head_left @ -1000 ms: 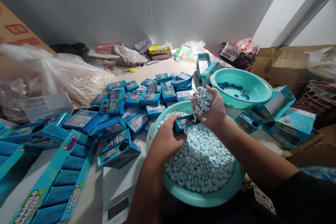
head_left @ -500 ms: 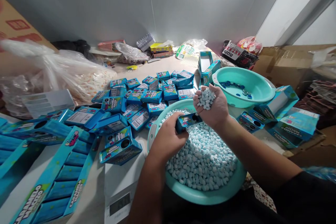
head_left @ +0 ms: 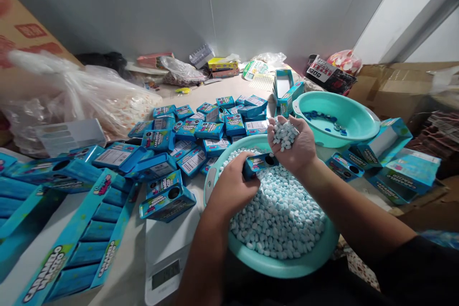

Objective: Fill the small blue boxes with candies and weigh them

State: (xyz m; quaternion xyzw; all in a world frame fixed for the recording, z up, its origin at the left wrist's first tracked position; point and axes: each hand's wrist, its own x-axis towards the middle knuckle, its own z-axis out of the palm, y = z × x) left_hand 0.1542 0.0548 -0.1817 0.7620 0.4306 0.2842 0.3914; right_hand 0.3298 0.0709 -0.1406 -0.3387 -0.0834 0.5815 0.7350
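My left hand (head_left: 234, 185) grips a small blue candy box (head_left: 258, 164), held on its side over a turquoise basin (head_left: 287, 270). Pale blue and white candies (head_left: 281, 220) fill much of that basin. Palm up, my right hand (head_left: 299, 146) cups a heap of the same candies (head_left: 284, 134) just beyond the box's far end, with its fingers curled around them. Left of the basin, a similar blue box (head_left: 168, 204) rests on a white digital scale (head_left: 167, 244), beside another one. What is inside the held box is hidden.
Many blue boxes (head_left: 210, 130) lie piled behind the basin. Open display cartons (head_left: 71, 253) holding boxes stand at the left. A second turquoise basin (head_left: 337, 105) with dark blue caps is at the right, near more cartons (head_left: 409, 172). A clear plastic bag (head_left: 118, 100) bulges at back left.
The whole view has shifted slightly, so things sit a little further right. Both hands keep nearly the same pose, and the candy heap in my right palm has changed shape slightly.
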